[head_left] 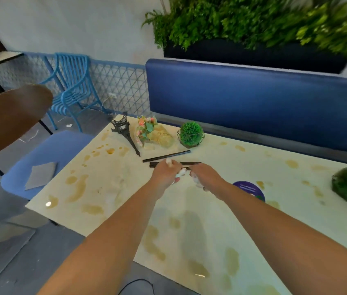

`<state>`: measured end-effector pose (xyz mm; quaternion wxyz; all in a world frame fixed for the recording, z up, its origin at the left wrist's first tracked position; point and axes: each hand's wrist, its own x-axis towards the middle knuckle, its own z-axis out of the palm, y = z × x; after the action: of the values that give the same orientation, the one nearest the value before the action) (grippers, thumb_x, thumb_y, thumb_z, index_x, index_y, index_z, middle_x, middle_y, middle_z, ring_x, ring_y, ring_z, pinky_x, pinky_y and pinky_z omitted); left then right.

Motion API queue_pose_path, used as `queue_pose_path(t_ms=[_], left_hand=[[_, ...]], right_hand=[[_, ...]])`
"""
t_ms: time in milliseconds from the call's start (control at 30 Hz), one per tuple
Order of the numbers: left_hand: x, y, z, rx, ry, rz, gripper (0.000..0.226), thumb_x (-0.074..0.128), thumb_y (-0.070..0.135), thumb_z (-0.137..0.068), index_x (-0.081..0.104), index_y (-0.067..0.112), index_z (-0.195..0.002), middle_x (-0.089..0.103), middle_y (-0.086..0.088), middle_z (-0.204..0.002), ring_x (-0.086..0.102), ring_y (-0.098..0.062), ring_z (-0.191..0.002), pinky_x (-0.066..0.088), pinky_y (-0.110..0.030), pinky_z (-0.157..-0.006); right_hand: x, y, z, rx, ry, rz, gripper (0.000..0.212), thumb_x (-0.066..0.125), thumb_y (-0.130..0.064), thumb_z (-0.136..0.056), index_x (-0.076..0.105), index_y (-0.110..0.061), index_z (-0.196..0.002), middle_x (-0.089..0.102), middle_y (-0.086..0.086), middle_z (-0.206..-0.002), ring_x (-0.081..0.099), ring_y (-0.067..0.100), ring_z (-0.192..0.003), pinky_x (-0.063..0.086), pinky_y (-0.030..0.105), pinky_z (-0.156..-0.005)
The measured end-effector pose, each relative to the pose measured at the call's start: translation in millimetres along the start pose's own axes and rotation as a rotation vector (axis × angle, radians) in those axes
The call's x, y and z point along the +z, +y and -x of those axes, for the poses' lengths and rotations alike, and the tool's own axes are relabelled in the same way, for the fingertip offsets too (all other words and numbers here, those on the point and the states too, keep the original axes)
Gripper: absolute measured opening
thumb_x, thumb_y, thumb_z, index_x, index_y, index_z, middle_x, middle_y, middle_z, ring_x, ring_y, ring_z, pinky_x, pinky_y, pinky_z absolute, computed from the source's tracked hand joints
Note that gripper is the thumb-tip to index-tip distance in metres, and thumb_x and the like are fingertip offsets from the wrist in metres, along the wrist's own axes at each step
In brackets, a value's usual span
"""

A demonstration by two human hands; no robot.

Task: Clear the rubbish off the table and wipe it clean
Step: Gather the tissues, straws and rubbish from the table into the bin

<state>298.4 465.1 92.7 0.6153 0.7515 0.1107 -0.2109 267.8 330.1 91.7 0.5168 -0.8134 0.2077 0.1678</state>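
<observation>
The left hand (pixel 165 173) and the right hand (pixel 205 177) each clutch crumpled white paper scraps (pixel 180 173) over the stained table (pixel 189 231), so collecting rubbish seems underway; next probably the black straws (pixel 167 156) just beyond.

Both hands over table (pixel 211 241) centre, just below 12 o'clock of the arms. Left hand (pixel 165 174) curled round crumpled white tissue (pixel 169 162), bits poking out top & btm. Right hand (pixel 205 177) also gripping white tissue scraps (pixel 196 180). Black straws (pixel 166 156) lie just beyond hands, one apart at 12, others partly under the fingers. Tabletop cream, brown spill stains (pixel 79 188) all over, heaviest at 9. Eiffel tower model (pixel 123 133), flower bundle (pixel 153 133), green ball plant (pixel 190 134) in a row at 11–12. Purple round sticker (pixel 251 190) at 3, near rt wrist. Grey cloth (pixel 40 174) on blue seat (pixel 30 154) at 9.
</observation>
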Motion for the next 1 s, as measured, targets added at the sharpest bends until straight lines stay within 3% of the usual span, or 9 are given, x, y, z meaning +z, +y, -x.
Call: queue_pose_path(t_ms=[100,167,233,300,400,533,733,867,1000], left_hand=[[45,6,15,0.017,-0.192,0.04,0.018,0.055,0.009,-0.095,0.056,0.011,-0.078,0.068,-0.011,-0.097,0.068,-0.025,-0.086,0.056,-0.028,-0.065],[72,15,25,-0.002,-0.289,0.05,0.02,0.045,-0.001,-0.097,0.052,0.01,-0.082,0.065,-0.011,-0.091,0.063,-0.024,-0.075,0.057,-0.034,-0.07],[103,19,34,-0.02,-0.333,-0.005,0.027,0.037,-0.004,-0.096,0.053,0.012,-0.079,0.061,-0.01,-0.081,0.057,-0.021,-0.067,0.055,-0.033,-0.064],[131,18,46,-0.021,-0.37,-0.073,0.029,0.038,-0.003,-0.095,0.055,0.013,-0.077,0.059,-0.011,-0.082,0.054,-0.019,-0.066,0.049,-0.027,-0.056],[171,12,66,0.054,-0.494,-0.229,0.024,0.045,-0.001,-0.093,0.061,0.015,-0.085,0.06,-0.012,-0.093,0.056,-0.019,-0.073,0.045,-0.025,-0.053],[221,-4,107,0.031,-0.671,-0.33,0.012,0.046,0.01,-0.101,0.058,0.01,-0.102,0.05,-0.005,-0.071,0.044,-0.014,-0.057,0.033,-0.02,-0.045],[296,-39,165,0.07,-0.924,-0.573,0.036,0.046,0.049,-0.097,0.047,0.015,-0.088,0.046,-0.004,-0.066,0.04,-0.017,-0.053,0.036,-0.027,-0.056],[351,-67,216,-0.012,-1.085,-0.572,0.019,0.032,0.035,-0.091,0.037,0.017,-0.088,0.039,-0.005,-0.065,0.034,-0.018,-0.058,0.026,-0.028,-0.055],[400,-98,266,0.074,-1.221,-0.741,0.03,0.027,0.018,-0.095,0.038,0.011,-0.068,0.041,-0.005,-0.048,0.045,-0.024,-0.075,0.031,-0.029,-0.061]], right_hand=[[-39,27,21,0.165,0.125,-0.1,0.022,0.04,-0.013,-0.095,0.053,-0.01,-0.077,0.049,0.006,-0.059,0.036,0.017,-0.051,0.026,0.023,-0.047],[-62,48,33,0.165,0.198,-0.147,0.022,0.046,-0.016,-0.094,0.065,-0.006,-0.097,0.063,0.014,-0.084,0.046,0.019,-0.062,0.034,0.024,-0.049],[-83,73,57,0.172,0.283,-0.194,0.022,0.055,-0.018,-0.092,0.068,-0.005,-0.102,0.065,0.015,-0.096,0.052,0.018,-0.068,0.038,0.023,-0.05],[-98,98,81,0.189,0.355,-0.27,0.014,0.055,-0.015,-0.092,0.067,-0.008,-0.091,0.061,0.008,-0.08,0.05,0.015,-0.06,0.036,0.021,-0.047],[-114,131,118,0.168,0.483,-0.401,0.023,0.046,-0.02,-0.099,0.067,-0.013,-0.105,0.061,0.003,-0.081,0.046,0.012,-0.055,0.036,0.017,-0.043],[-122,177,168,0.215,0.647,-0.549,0.024,0.039,-0.019,-0.101,0.061,-0.012,-0.108,0.054,0.001,-0.073,0.045,0.012,-0.051,0.034,0.018,-0.043],[-134,241,248,0.268,0.894,-0.821,0.04,0.035,-0.014,-0.099,0.043,0.008,-0.131,0.043,0.007,-0.081,0.04,0.019,-0.065,0.035,0.03,-0.06],[-143,294,296,0.397,1.048,-0.841,0.039,0.037,-0.003,-0.095,0.04,-0.002,-0.134,0.045,0.008,-0.083,0.043,0.018,-0.065,0.04,0.032,-0.061],[-150,351,343,0.464,1.139,-0.849,0.038,0.039,-0.008,-0.1,0.04,-0.001,-0.138,0.054,0.02,-0.111,0.048,0.013,-0.068,0.047,0.032,-0.069]])
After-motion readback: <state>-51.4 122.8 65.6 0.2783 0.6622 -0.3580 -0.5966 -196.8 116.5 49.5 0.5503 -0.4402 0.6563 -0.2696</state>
